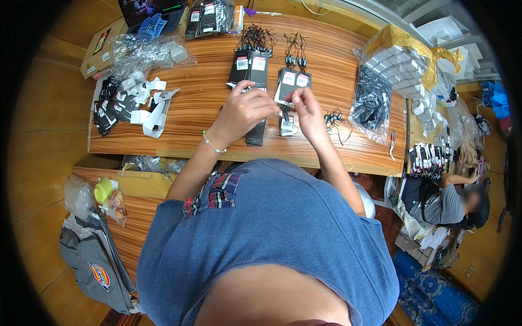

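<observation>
The left hand (247, 111) was bent inward and the right hand (308, 114) curled close beside it, though I couldn't tell whether either gripped anything. Black tags (239, 75) lay beneath them and toward eleven o'clock; a clear bag of black cords (372, 104) sat at three, white paper strips (157, 117) at nine.

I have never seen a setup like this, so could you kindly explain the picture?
These are a person's bare left hand and right hand, filmed from above by a wide fisheye camera worn on the head, so straight edges look bent. On the wooden table lie black tags, dark cords, white paper strips, a clear bag of dark strands and a small red-handled tool. The hands are close together over the tags; anything held between them is too small to make out.
</observation>
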{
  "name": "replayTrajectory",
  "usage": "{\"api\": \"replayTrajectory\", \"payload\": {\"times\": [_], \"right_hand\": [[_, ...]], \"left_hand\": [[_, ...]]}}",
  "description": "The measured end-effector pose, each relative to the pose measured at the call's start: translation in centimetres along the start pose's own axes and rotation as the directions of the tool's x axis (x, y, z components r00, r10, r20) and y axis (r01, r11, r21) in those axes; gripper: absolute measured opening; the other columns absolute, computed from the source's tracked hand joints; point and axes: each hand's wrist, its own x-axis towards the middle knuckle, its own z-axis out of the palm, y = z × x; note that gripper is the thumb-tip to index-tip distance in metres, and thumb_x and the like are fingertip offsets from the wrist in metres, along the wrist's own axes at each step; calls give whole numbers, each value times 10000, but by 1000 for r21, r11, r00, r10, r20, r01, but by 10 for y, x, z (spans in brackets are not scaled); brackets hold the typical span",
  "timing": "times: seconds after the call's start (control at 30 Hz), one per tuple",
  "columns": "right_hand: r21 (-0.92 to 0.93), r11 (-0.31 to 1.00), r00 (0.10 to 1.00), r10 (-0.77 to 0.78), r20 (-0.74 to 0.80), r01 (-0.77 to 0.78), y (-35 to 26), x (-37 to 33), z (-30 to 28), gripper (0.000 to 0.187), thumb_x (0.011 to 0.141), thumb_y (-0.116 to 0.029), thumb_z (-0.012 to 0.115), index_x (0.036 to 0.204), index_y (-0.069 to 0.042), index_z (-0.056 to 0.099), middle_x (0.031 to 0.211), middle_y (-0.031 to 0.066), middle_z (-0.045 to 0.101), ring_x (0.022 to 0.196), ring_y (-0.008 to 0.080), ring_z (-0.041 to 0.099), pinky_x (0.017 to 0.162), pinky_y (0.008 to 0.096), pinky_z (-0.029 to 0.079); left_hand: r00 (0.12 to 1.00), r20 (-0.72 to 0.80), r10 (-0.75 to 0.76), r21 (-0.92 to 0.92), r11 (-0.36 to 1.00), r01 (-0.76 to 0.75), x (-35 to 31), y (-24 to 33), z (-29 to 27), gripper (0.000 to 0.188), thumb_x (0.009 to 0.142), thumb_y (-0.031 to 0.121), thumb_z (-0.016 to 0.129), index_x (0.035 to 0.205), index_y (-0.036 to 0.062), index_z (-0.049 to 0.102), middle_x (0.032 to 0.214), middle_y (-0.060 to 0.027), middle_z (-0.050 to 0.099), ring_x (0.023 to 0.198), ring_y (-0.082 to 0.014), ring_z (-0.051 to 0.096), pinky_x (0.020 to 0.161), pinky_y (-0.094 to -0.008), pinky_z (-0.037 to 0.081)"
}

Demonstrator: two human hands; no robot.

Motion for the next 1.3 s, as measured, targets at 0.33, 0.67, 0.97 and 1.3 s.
{"api": "replayTrajectory", "payload": {"times": [0.33,0.67,0.97,1.3], "right_hand": [[742,644,982,-107,-158,189,-36,16,-31,86,944,-156,370,941,-75,401,847,152,573,714,181,544,705,291,455],[973,214,992,-73,107,-89,-47,16,-21,95,911,-128,435,968,-54,447,788,87,508,641,128,438,609,247,366],[776,631,998,-56,34,9,-57,7,-26,71,877,-67,500,944,-46,488,734,42,536,641,87,470,609,214,397],[443,895,993,-87,83,42,-64,2,-18,160,827,-6,554,965,-31,478,772,-22,531,713,34,499,636,163,392]], "left_hand": [[862,-176,-475,-476,808,348,-5,2,10,64,780,54,607,833,20,596,824,-56,627,746,-172,611,652,-293,469],[851,79,-519,-868,384,315,-1,8,18,118,797,81,615,876,9,564,803,-39,567,745,-87,521,669,-229,426],[873,-215,-438,-432,844,318,7,7,15,133,797,128,632,815,-2,613,881,-47,579,776,-119,551,671,-246,433],[732,52,-679,-771,439,462,13,7,5,121,823,119,610,850,1,623,762,-15,621,674,-52,522,610,-194,421]]}}
